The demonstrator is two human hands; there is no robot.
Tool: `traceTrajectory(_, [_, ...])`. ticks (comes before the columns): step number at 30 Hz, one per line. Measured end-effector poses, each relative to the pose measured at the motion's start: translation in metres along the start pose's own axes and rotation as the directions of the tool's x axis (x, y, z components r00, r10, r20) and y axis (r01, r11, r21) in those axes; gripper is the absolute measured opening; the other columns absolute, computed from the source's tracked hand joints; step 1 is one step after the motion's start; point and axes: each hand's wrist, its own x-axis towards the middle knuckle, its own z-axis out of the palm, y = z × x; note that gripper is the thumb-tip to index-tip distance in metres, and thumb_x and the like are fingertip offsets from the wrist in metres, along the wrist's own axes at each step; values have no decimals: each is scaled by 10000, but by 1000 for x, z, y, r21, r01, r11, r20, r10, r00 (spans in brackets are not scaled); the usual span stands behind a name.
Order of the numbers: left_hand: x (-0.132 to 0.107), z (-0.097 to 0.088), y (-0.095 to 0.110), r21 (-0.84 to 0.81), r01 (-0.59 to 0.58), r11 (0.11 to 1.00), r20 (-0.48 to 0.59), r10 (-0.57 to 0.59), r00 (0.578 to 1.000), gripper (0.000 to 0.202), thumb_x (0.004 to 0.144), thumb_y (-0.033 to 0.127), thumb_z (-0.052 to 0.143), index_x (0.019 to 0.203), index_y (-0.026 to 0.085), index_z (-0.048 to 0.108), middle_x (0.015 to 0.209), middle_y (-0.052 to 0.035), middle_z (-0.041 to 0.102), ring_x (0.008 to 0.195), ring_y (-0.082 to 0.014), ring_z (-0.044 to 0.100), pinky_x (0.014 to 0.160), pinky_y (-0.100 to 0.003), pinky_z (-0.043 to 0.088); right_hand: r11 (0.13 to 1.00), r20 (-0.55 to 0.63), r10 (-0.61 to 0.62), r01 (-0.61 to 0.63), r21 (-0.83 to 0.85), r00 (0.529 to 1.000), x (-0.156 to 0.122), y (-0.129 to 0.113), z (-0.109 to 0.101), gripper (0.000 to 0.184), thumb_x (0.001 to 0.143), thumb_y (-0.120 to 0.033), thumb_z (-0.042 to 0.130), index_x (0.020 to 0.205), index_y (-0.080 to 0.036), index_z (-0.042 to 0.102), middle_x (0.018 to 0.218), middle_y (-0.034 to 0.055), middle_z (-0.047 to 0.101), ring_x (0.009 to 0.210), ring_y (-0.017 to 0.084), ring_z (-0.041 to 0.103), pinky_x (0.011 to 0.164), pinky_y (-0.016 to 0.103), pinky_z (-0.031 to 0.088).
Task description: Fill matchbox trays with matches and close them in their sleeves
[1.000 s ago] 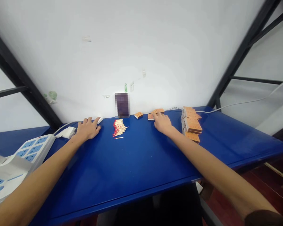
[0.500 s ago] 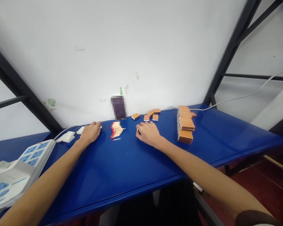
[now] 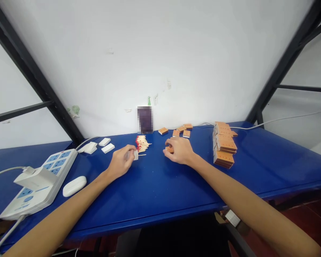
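My left hand (image 3: 122, 162) is closed round a small white matchbox tray (image 3: 135, 154), just in front of a pile of red-tipped matches (image 3: 141, 143) on the blue table (image 3: 160, 185). To the right of the pile, my right hand (image 3: 178, 150) is curled over a small orange matchbox (image 3: 169, 149), which shows under its fingers. Several loose orange matchboxes (image 3: 182, 130) lie behind that hand near the wall. A tall stack of orange matchboxes (image 3: 224, 144) stands to the right of my right hand.
Two white trays (image 3: 106, 145) lie at the back left beside a white plug (image 3: 88, 147). A white and blue power strip (image 3: 40, 180) and a white oval case (image 3: 74, 185) sit at the left. A blurred dark object (image 3: 144, 119) leans on the wall. Black frame bars flank the table.
My left hand left the white trays at the back left and came right to the match pile holding one. My right hand drew back from the loose boxes with an orange box.
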Motion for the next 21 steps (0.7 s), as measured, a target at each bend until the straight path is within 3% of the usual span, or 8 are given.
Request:
traceTrajectory(3, [-5,3,20,-108,-68,992,176,86,981,228,986,264,366,991,190,582,859,-17,665,736,-144,598,723,-264,446,996,-45,-66,68,52,997,2,1,5,294,915,-357,506,1039,-183,708,1014,70,715,965,217,632,832,308,426])
traceTrajectory(6, [-5,3,30,-94,-112,989,306,136,942,235,991,253,355,988,197,583,835,-21,635,753,-163,573,732,-288,432,988,-34,-134,136,67,990,6,4,12,289,911,-288,513,1095,-177,707,1113,79,687,1046,214,605,917,308,412])
traceTrajectory(12, [-3,6,24,-15,-88,996,309,89,947,248,978,269,383,915,197,612,941,-55,650,875,-213,554,807,-349,428,995,148,-96,99,-12,984,9,15,21,315,909,-205,485,1147,-190,691,1062,77,686,989,216,613,862,325,414])
traceTrajectory(15, [-3,8,21,-52,-8,999,322,24,947,238,970,279,387,928,201,609,943,-54,645,884,-214,577,798,-348,443,993,123,-68,78,-85,990,9,18,21,330,917,-192,467,1166,-172,683,1098,103,684,1033,245,594,879,352,394])
traceTrajectory(18, [-3,9,22,-79,7,997,341,20,940,226,962,285,400,932,204,609,913,-46,645,868,-209,587,774,-339,446,971,45,-211,215,-105,976,10,7,21,314,943,-222,459,1149,-164,688,1165,130,667,1118,272,551,931,380,357])
traceTrajectory(21, [-4,9,25,-115,-1,993,323,39,946,225,968,290,409,936,203,614,882,-36,641,839,-194,584,754,-320,445,933,65,-357,359,-13,932,14,-15,26,289,966,-255,453,1111,-182,693,1067,105,697,999,236,597,905,376,349])
